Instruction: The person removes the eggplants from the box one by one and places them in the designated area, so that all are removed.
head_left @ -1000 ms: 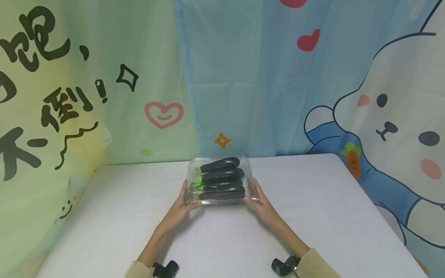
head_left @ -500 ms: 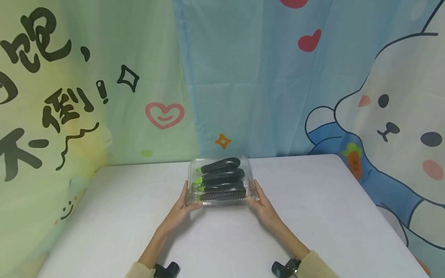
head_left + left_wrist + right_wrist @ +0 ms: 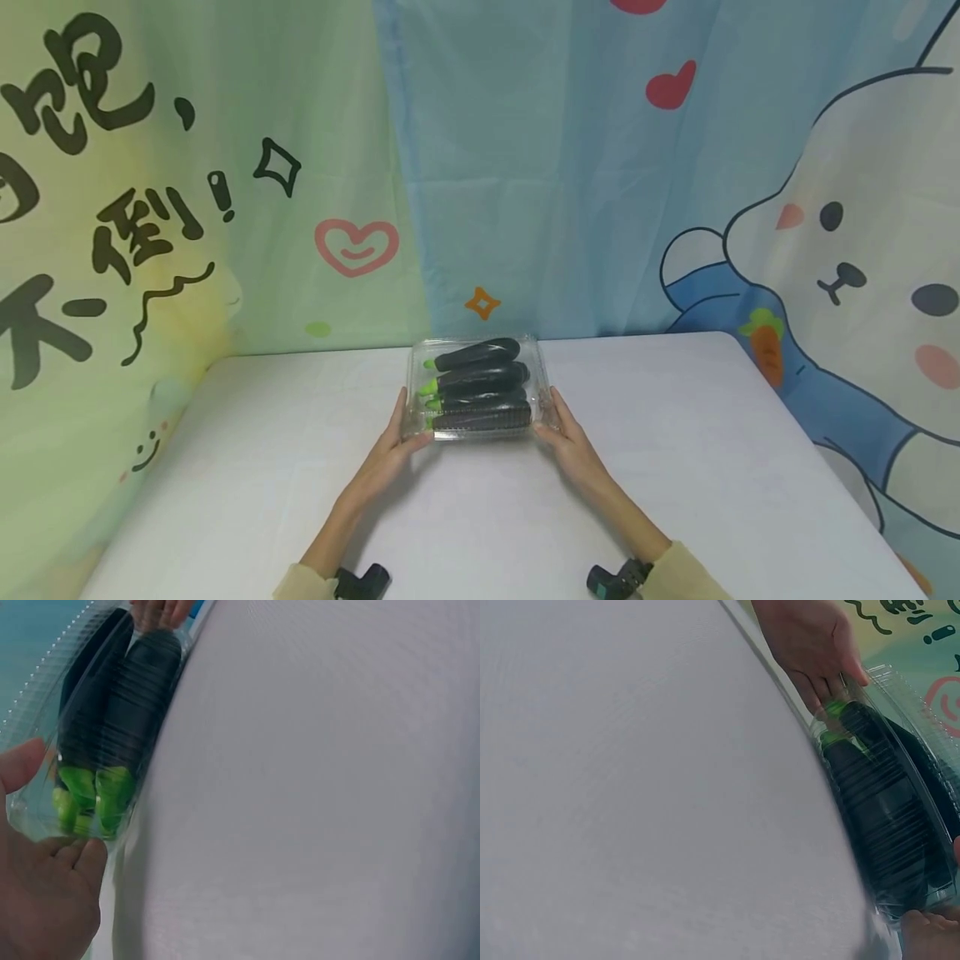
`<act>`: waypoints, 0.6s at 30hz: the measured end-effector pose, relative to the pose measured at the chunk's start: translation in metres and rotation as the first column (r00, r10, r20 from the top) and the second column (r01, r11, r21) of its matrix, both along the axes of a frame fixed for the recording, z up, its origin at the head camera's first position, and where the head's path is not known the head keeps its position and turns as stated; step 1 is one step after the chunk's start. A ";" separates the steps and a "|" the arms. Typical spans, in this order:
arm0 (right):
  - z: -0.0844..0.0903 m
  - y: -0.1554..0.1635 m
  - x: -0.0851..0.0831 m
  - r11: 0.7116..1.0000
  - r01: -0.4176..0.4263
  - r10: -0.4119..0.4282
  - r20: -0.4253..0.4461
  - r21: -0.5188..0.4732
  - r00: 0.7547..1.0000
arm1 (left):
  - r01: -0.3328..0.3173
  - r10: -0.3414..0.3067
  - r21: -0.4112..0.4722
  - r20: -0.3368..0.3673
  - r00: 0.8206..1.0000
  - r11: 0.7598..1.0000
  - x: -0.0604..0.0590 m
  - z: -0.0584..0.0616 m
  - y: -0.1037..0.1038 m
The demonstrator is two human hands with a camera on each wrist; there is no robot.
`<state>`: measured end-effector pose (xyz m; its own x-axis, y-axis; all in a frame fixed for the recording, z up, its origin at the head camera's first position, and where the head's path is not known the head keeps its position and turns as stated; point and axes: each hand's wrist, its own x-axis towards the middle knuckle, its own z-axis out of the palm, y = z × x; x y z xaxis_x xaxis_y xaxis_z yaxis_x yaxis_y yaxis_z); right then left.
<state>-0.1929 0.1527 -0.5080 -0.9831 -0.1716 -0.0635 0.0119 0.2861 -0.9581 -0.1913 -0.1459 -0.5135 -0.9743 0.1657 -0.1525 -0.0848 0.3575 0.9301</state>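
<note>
Box of eggplants (image 3: 474,389) between left hand (image 3: 387,456), right hand (image 3: 572,443), ends gripped.

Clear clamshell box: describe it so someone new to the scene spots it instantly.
On the white table, near the far edge in front of the cartoon curtain, sits the clear clamshell box. The left hand and right hand hold its ends. It alone is see-through, holding dark eggplants with green stems.

On the green backdrop cloth (image 3: 150,208) behind my table I can read large black hand-drawn Chinese characters, "不" low at the left and "倒" above it followed by an exclamation mark, while the topmost character is cut off and unclear.
</note>
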 end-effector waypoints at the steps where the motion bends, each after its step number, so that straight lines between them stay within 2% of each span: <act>1: 0.000 0.000 0.000 1.000 0.003 -0.003 0.001 0.007 1.000 | -0.002 0.002 -0.003 -0.002 1.000 1.000 0.000 0.000 0.000; 8: 0.004 0.000 0.001 1.000 0.007 -0.007 -0.022 0.009 1.000 | -0.017 0.018 0.008 -0.027 0.999 1.000 -0.002 0.000 0.001; 18: 0.000 0.001 0.001 1.000 0.009 -0.010 -0.027 -0.010 1.000 | -0.047 0.046 -0.047 -0.027 0.999 0.998 0.002 0.003 0.005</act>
<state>-0.1920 0.1534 -0.5081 -0.9861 -0.1627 -0.0352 -0.0113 0.2769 -0.9608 -0.1891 -0.1408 -0.5110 -0.9845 0.1135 -0.1336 -0.0782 0.3975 0.9142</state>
